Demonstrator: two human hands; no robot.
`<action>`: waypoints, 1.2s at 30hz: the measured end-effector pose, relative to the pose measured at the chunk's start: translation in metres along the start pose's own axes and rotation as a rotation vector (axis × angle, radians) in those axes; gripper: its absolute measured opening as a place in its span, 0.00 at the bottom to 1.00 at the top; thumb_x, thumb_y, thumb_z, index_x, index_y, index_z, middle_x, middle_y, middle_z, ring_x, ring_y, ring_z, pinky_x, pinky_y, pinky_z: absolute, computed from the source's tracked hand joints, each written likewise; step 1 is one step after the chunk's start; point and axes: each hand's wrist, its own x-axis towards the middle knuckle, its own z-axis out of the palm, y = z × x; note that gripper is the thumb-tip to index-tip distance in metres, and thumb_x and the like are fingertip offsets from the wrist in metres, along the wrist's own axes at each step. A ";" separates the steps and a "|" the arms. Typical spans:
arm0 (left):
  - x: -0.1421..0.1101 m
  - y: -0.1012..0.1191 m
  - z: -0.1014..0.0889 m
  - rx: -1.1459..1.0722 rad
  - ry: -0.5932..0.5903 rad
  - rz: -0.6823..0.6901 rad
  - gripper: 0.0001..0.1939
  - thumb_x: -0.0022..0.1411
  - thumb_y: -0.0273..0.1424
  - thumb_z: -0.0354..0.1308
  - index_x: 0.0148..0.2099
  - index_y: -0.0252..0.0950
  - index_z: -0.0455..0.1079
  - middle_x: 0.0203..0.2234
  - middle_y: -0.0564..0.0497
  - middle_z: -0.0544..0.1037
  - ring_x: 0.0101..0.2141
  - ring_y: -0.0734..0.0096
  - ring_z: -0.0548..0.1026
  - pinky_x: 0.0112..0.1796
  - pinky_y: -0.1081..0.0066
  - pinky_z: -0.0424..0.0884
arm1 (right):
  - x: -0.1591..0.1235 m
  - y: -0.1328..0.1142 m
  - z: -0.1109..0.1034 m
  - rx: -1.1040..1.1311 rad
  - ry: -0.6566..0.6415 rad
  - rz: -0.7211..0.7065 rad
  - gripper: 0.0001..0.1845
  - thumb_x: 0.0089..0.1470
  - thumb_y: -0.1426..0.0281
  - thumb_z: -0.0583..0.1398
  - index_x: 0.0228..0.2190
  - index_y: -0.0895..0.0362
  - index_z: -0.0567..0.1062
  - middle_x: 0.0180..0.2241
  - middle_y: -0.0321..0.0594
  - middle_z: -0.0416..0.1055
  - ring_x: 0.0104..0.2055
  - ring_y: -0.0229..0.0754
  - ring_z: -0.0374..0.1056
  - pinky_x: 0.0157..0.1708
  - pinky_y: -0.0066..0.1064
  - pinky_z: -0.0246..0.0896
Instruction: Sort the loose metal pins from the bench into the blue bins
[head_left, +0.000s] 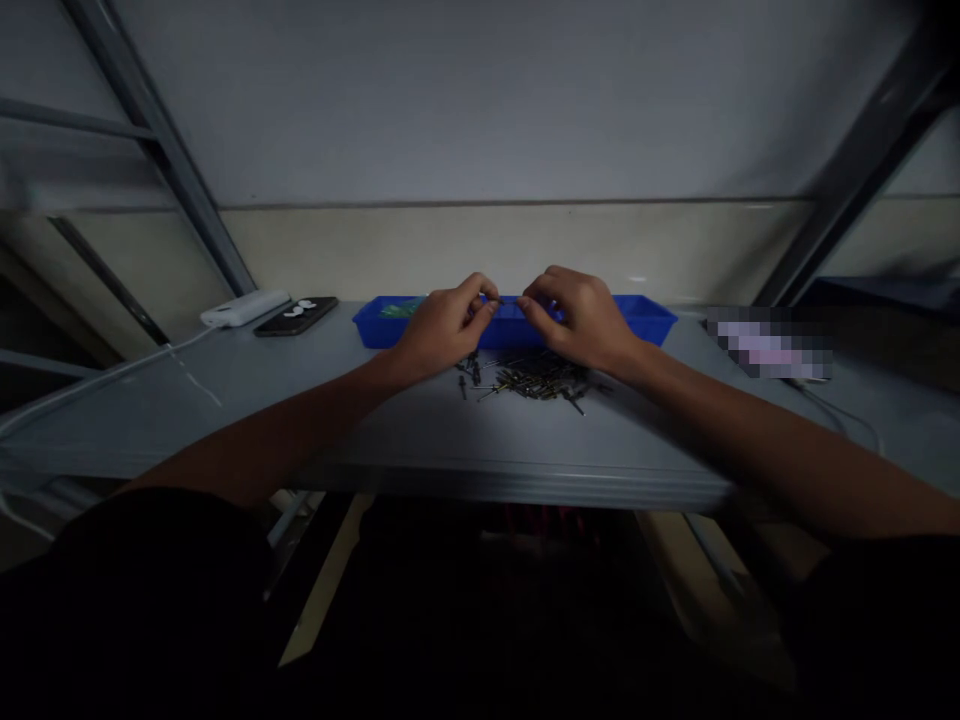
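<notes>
My left hand (442, 325) and my right hand (581, 318) meet above the grey table (300, 420), fingers pinched together toward each other. Between the fingertips I hold a thin small part (508, 301), too small to name. Just below the hands lies a heap of small dark and brass-coloured pins or screws (536, 378). Right behind the hands stands a shallow blue tray (645, 318), with something green (401, 308) in its left end.
A white power bank (244, 308) with a cable and a black phone (295, 316) with two white earbuds on it lie at the back left. A blurred-out item (772, 350) sits at the right. Metal shelf struts rise on both sides. The table's front edge is near my body.
</notes>
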 end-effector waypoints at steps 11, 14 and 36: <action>0.001 0.000 -0.002 0.053 -0.087 -0.024 0.16 0.67 0.33 0.41 0.36 0.34 0.68 0.25 0.50 0.73 0.25 0.76 0.68 0.28 0.74 0.60 | 0.001 0.000 -0.003 0.021 0.008 -0.019 0.15 0.56 0.63 0.50 0.30 0.58 0.72 0.29 0.41 0.68 0.30 0.39 0.62 0.32 0.33 0.54; 0.001 -0.007 -0.002 0.152 -0.270 -0.037 0.16 0.65 0.36 0.43 0.37 0.36 0.70 0.26 0.50 0.74 0.25 0.73 0.69 0.28 0.72 0.59 | 0.004 0.011 -0.004 0.061 -0.014 0.003 0.14 0.54 0.63 0.51 0.30 0.59 0.73 0.29 0.42 0.69 0.29 0.39 0.63 0.31 0.33 0.55; 0.003 -0.008 -0.023 0.367 -0.856 -0.249 0.14 0.47 0.26 0.50 0.37 0.38 0.71 0.33 0.50 0.75 0.28 0.72 0.68 0.26 0.73 0.57 | 0.004 0.087 -0.028 -0.275 -0.013 0.475 0.11 0.48 0.66 0.55 0.29 0.58 0.75 0.32 0.47 0.73 0.35 0.48 0.68 0.34 0.40 0.59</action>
